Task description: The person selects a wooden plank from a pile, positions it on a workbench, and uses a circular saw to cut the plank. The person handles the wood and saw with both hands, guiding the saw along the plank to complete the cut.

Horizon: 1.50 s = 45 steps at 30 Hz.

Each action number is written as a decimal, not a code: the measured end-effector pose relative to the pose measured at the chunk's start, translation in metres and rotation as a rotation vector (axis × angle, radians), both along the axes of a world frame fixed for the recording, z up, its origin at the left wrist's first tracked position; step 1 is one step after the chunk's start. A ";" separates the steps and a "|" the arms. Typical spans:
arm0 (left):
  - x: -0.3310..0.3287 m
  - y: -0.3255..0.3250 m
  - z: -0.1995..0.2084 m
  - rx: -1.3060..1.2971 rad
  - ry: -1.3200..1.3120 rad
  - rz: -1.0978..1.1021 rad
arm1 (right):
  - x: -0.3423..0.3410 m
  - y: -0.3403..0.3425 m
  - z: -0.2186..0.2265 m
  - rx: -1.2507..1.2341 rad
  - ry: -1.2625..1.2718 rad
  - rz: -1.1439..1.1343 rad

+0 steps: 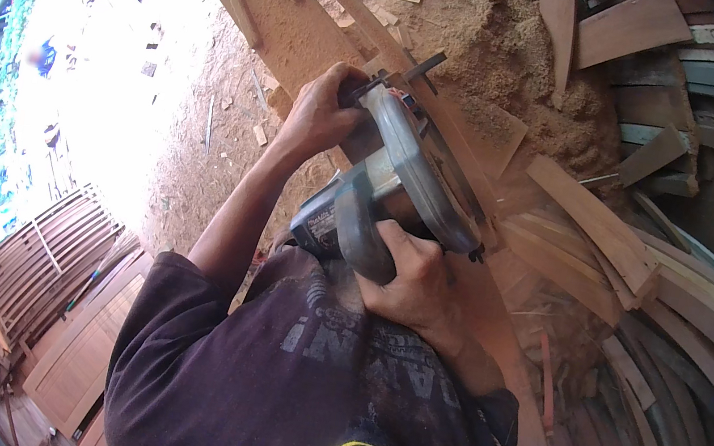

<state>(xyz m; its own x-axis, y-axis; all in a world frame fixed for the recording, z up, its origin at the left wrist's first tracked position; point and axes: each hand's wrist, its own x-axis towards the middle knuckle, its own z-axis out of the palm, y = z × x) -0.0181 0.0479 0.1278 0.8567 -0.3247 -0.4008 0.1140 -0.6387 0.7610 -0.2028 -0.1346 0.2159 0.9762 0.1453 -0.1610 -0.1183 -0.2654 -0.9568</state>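
Note:
A circular saw [413, 176] with a grey blade guard and a dark motor housing rests on a long wooden board [469, 296] in front of my body. My right hand [409, 275] is wrapped round its rear handle, close to my shirt. At the saw's front end my left hand [327, 111] is closed on the front part, thumb toward the guard; some of its fingers are hidden. The blade and the cut line under the saw are out of sight. Sawdust covers the wide plank [301, 31] beyond my left hand.
A sawdust heap [490, 33] lies beyond the board. Stacked curved wood pieces [692, 348] and loose offcuts [596, 223] crowd the right side. A slatted wooden frame [47, 245] and a wooden panel [83, 354] lie at the lower left.

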 end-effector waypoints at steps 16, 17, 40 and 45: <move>0.005 0.005 -0.004 0.013 -0.025 0.005 | 0.005 0.004 -0.002 -0.002 -0.013 -0.007; 0.005 0.007 -0.007 0.001 -0.023 0.009 | 0.006 0.004 -0.002 0.003 -0.014 -0.009; 0.018 0.010 -0.003 -0.022 0.043 0.005 | 0.010 0.013 -0.009 0.035 -0.020 -0.029; 0.023 0.011 -0.003 0.001 0.043 -0.006 | 0.016 0.015 -0.008 0.037 -0.051 -0.057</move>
<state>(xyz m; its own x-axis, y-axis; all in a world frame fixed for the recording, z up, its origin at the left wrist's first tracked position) 0.0044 0.0588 0.1250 0.8367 -0.3297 -0.4372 0.1422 -0.6402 0.7549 -0.1866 -0.1193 0.2083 0.9899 0.0940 -0.1059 -0.0827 -0.2235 -0.9712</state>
